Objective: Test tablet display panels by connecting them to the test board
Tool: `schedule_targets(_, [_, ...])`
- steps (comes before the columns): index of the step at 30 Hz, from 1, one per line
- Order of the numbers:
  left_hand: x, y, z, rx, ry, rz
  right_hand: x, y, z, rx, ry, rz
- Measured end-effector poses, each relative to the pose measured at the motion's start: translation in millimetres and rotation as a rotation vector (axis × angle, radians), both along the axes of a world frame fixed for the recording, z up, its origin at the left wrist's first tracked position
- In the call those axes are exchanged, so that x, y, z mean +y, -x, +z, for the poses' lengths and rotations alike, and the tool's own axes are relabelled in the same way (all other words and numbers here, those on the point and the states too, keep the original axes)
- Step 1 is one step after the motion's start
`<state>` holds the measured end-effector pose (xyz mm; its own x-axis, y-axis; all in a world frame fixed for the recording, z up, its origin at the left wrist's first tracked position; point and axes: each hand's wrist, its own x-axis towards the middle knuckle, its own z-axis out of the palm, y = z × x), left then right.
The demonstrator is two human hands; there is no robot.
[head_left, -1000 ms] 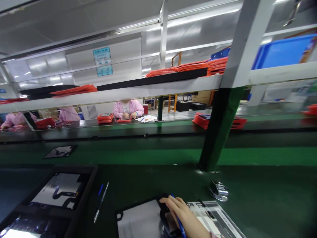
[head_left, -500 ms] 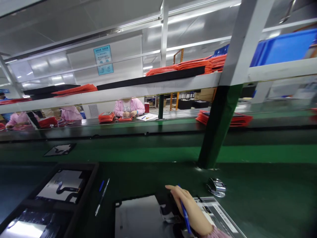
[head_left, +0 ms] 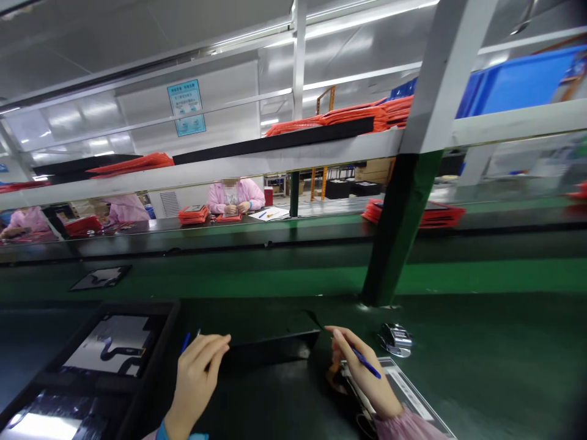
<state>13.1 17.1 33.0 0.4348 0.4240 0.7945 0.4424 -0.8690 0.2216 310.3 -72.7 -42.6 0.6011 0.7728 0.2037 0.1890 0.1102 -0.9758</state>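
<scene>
A display panel (head_left: 275,348) with a dark face stands tilted up in front of me. At its left end, my left hand (head_left: 197,373) pinches the edge between thumb and fingers. My right hand (head_left: 362,366) is by the panel's right corner, fingers bent, with a blue pen (head_left: 365,363) tucked across it. From that corner a thin dark strip (head_left: 313,318) runs toward my right fingertips; whether they grip it I cannot tell. Under my right wrist lies another panel (head_left: 413,394) with a pale label strip.
A black tray (head_left: 153,360) on the left holds panels with flex cables. One more panel (head_left: 101,278) lies farther back. A shiny metal object (head_left: 395,340) sits right of my hand, near a green post (head_left: 389,244). Co-workers in pink sit across the bench.
My left hand has come into view and grips the panel. The panel, flat before, is now tilted up. My right hand has shifted slightly right, still with the pen.
</scene>
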Motion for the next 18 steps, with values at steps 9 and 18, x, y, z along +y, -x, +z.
schedule_targets(9, [28.2, -19.7, -42.4, -0.624, 0.641, 0.13, 2.9, 10.0, -16.0, -0.673, -0.256, -0.157])
schedule_targets(18, [39.5, -11.9, -114.7, -0.87, 1.055, 0.176, 12.1, 25.4, -25.7, -0.979, -0.375, -0.205])
